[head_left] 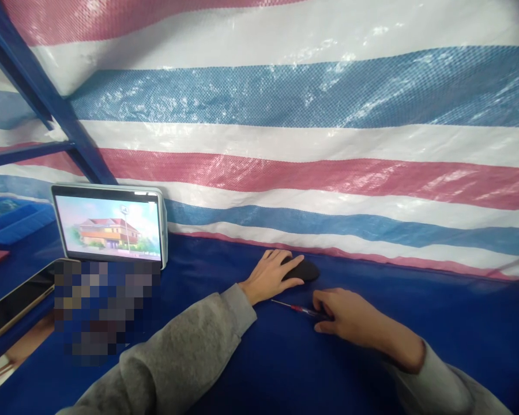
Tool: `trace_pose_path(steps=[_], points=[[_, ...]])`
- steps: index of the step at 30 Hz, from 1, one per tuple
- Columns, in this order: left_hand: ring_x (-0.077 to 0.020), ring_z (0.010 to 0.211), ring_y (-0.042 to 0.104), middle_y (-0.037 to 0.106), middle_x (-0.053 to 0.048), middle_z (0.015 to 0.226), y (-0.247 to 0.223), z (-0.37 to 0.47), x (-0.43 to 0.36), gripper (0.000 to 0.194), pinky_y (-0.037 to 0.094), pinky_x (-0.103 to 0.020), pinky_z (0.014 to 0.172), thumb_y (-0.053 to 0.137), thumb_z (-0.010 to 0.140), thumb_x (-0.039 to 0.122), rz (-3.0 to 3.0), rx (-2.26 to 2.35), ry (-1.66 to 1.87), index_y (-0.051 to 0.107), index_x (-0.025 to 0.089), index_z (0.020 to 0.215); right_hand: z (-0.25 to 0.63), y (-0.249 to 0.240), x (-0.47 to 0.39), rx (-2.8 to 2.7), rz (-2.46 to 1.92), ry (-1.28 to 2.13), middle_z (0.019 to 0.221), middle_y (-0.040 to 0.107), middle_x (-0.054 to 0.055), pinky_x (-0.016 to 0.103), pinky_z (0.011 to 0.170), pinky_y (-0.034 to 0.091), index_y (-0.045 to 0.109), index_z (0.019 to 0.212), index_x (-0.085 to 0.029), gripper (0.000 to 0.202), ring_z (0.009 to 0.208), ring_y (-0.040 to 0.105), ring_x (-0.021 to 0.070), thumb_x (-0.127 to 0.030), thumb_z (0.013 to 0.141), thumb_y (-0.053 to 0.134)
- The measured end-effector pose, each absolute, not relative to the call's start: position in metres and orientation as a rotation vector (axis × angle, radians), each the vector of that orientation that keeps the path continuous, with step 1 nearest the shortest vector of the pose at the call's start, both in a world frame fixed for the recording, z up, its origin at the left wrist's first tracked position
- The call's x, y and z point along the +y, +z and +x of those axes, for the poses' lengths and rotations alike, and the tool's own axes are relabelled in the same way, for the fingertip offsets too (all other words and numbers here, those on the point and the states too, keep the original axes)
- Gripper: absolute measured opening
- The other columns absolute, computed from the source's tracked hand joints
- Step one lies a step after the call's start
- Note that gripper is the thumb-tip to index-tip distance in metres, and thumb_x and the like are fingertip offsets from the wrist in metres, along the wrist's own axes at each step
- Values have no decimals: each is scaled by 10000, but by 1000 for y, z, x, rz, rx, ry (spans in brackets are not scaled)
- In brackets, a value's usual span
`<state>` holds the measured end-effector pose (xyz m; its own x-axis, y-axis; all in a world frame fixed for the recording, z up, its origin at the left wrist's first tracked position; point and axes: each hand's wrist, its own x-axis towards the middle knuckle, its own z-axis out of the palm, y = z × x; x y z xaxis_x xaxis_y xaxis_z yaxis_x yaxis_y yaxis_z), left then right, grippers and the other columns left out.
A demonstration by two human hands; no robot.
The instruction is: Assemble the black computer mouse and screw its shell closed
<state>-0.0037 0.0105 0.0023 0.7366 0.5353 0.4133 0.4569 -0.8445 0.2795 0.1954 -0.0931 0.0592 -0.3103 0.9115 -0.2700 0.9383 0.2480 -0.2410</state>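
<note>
My left hand (273,274) lies over the left part of a black computer mouse (307,270), with its thumb and fingers spread along it. The mouse rests on the dark blue surface near the striped sheet. To the right, my right hand (348,314) is closed around the dark end of a thin screwdriver (300,309). Its slim metal shaft points left toward my left wrist, and a red part shows near the middle. My palm and curled fingers hide the rest of the handle.
A tablet (110,225) playing a picture of a building stands at the left. Before it lies a phone (21,297), beside a pixelated patch. Blue trays (19,222) sit at far left under a blue metal frame (47,109). A striped plastic sheet (285,95) hangs behind.
</note>
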Motion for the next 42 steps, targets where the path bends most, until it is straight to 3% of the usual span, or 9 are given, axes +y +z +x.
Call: trace_pose_path(steps=[4, 10, 14, 27, 42], points=[[-210, 1168, 541, 588, -61, 1253, 0, -4, 12, 473, 400, -373, 1018, 517, 938, 524, 2678, 790, 794, 533, 280, 1343, 196, 66, -92, 2481, 1784, -570, 786, 688, 12, 272, 601, 371, 627, 779, -235, 31, 694, 615, 179, -213, 761, 639], [-220, 1214, 530, 573, -67, 1316, -3, -4, 13, 511, 401, -379, 1056, 536, 924, 532, 2678, 748, 796, 525, 257, 1354, 217, 128, -74, 2676, 2089, -756, 701, 683, -1, 266, 577, 428, 692, 819, -245, 214, 597, 595, 149, -394, 866, 547], [-229, 1238, 524, 558, -72, 1343, -7, -5, 13, 516, 400, -389, 1071, 543, 924, 532, 2718, 690, 795, 519, 254, 1357, 209, 155, -66, 2746, 2577, -428, 572, 628, -13, 280, 527, 423, 677, 738, -240, 242, 482, 534, 140, -442, 827, 578], [-238, 1232, 525, 554, -93, 1327, -4, -5, 11, 528, 421, -404, 1050, 502, 947, 524, 2803, 614, 777, 454, 261, 1402, 197, 132, -55, 2783, 2374, -88, 565, 624, -26, 264, 574, 401, 628, 681, -225, 199, 518, 560, 134, -317, 824, 526], [-239, 1282, 491, 530, -93, 1358, -5, 2, 3, 559, 390, -404, 1108, 575, 905, 501, 2768, 696, 763, 470, 245, 1390, 198, 133, -55, 2805, 2345, -50, 598, 652, -15, 261, 578, 404, 660, 703, -223, 205, 528, 567, 136, -306, 821, 515]])
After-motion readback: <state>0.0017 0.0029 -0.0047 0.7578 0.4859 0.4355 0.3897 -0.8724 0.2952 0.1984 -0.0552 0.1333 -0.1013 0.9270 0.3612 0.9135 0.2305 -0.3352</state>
